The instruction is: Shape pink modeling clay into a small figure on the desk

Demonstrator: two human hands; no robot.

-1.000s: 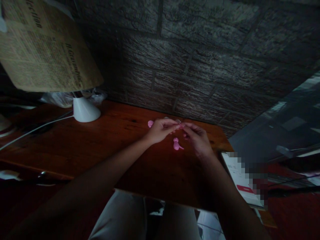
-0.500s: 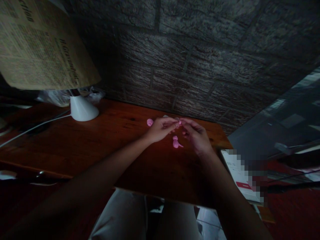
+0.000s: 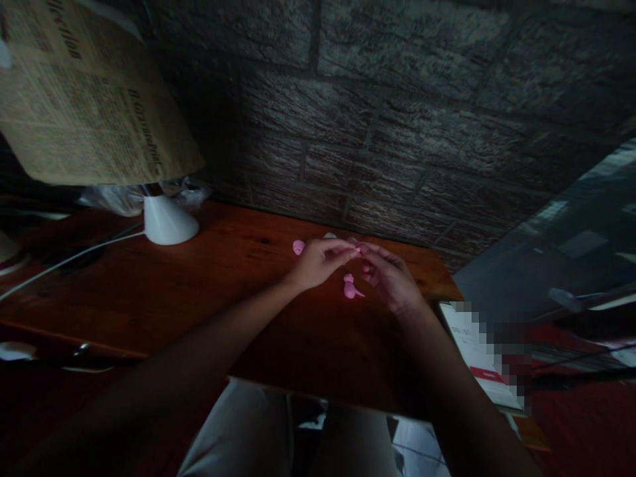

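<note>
Above the wooden table [image 3: 218,278], my left hand [image 3: 320,262] and my right hand [image 3: 390,275] meet at the fingertips. Both pinch a small piece of pink modelling clay [image 3: 358,250], mostly covered by the fingers. Just below the hands, a small pink clay figure [image 3: 350,287] lies on the table, with a rounded body and a thin pointed tail. A rounder pink clay lump [image 3: 299,247] sits left of my left hand, partly hidden behind it. A pale object [image 3: 329,236] shows behind the fingers, too covered to name.
At the left stands a lamp with a white base [image 3: 169,222] and a newsprint shade [image 3: 99,99]; its cable [image 3: 74,257] runs left. Crumpled clear plastic [image 3: 112,199] lies behind it. A stone-patterned wall [image 3: 372,119] borders the back. A tablet-like screen [image 3: 479,358], partly pixelated, lies at the right edge.
The camera view has shifted slightly, so everything sits a little lower. My hands stay together on the clay piece, with the fingers slightly repositioned. The clay figure and lump lie as before.
</note>
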